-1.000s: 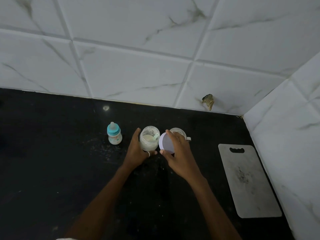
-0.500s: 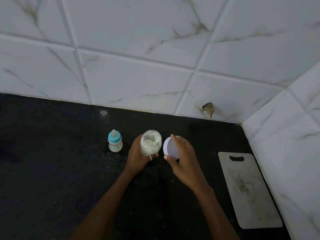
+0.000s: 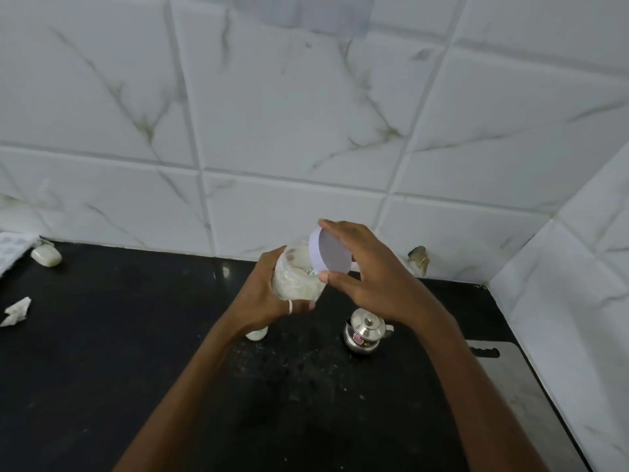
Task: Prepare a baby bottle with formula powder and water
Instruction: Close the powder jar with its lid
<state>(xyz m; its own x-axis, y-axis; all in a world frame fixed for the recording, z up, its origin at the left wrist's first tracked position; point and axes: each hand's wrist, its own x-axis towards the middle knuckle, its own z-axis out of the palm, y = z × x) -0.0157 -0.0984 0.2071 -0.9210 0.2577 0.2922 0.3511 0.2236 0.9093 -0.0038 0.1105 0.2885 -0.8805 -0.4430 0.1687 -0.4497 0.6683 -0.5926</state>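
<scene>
Head view: jar (image 3: 297,279) between hands (image 3: 372,279)

Shiny metal pot (image 3: 363,332) (lidded), glossy marbled tiles (image 3: 289,114)

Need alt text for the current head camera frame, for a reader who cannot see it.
Above a black counter, the left hand holds an open jar of white powder while the right hand holds its white lid tilted beside the mouth. A small steel pot and a cutting board sit to the right.
</scene>
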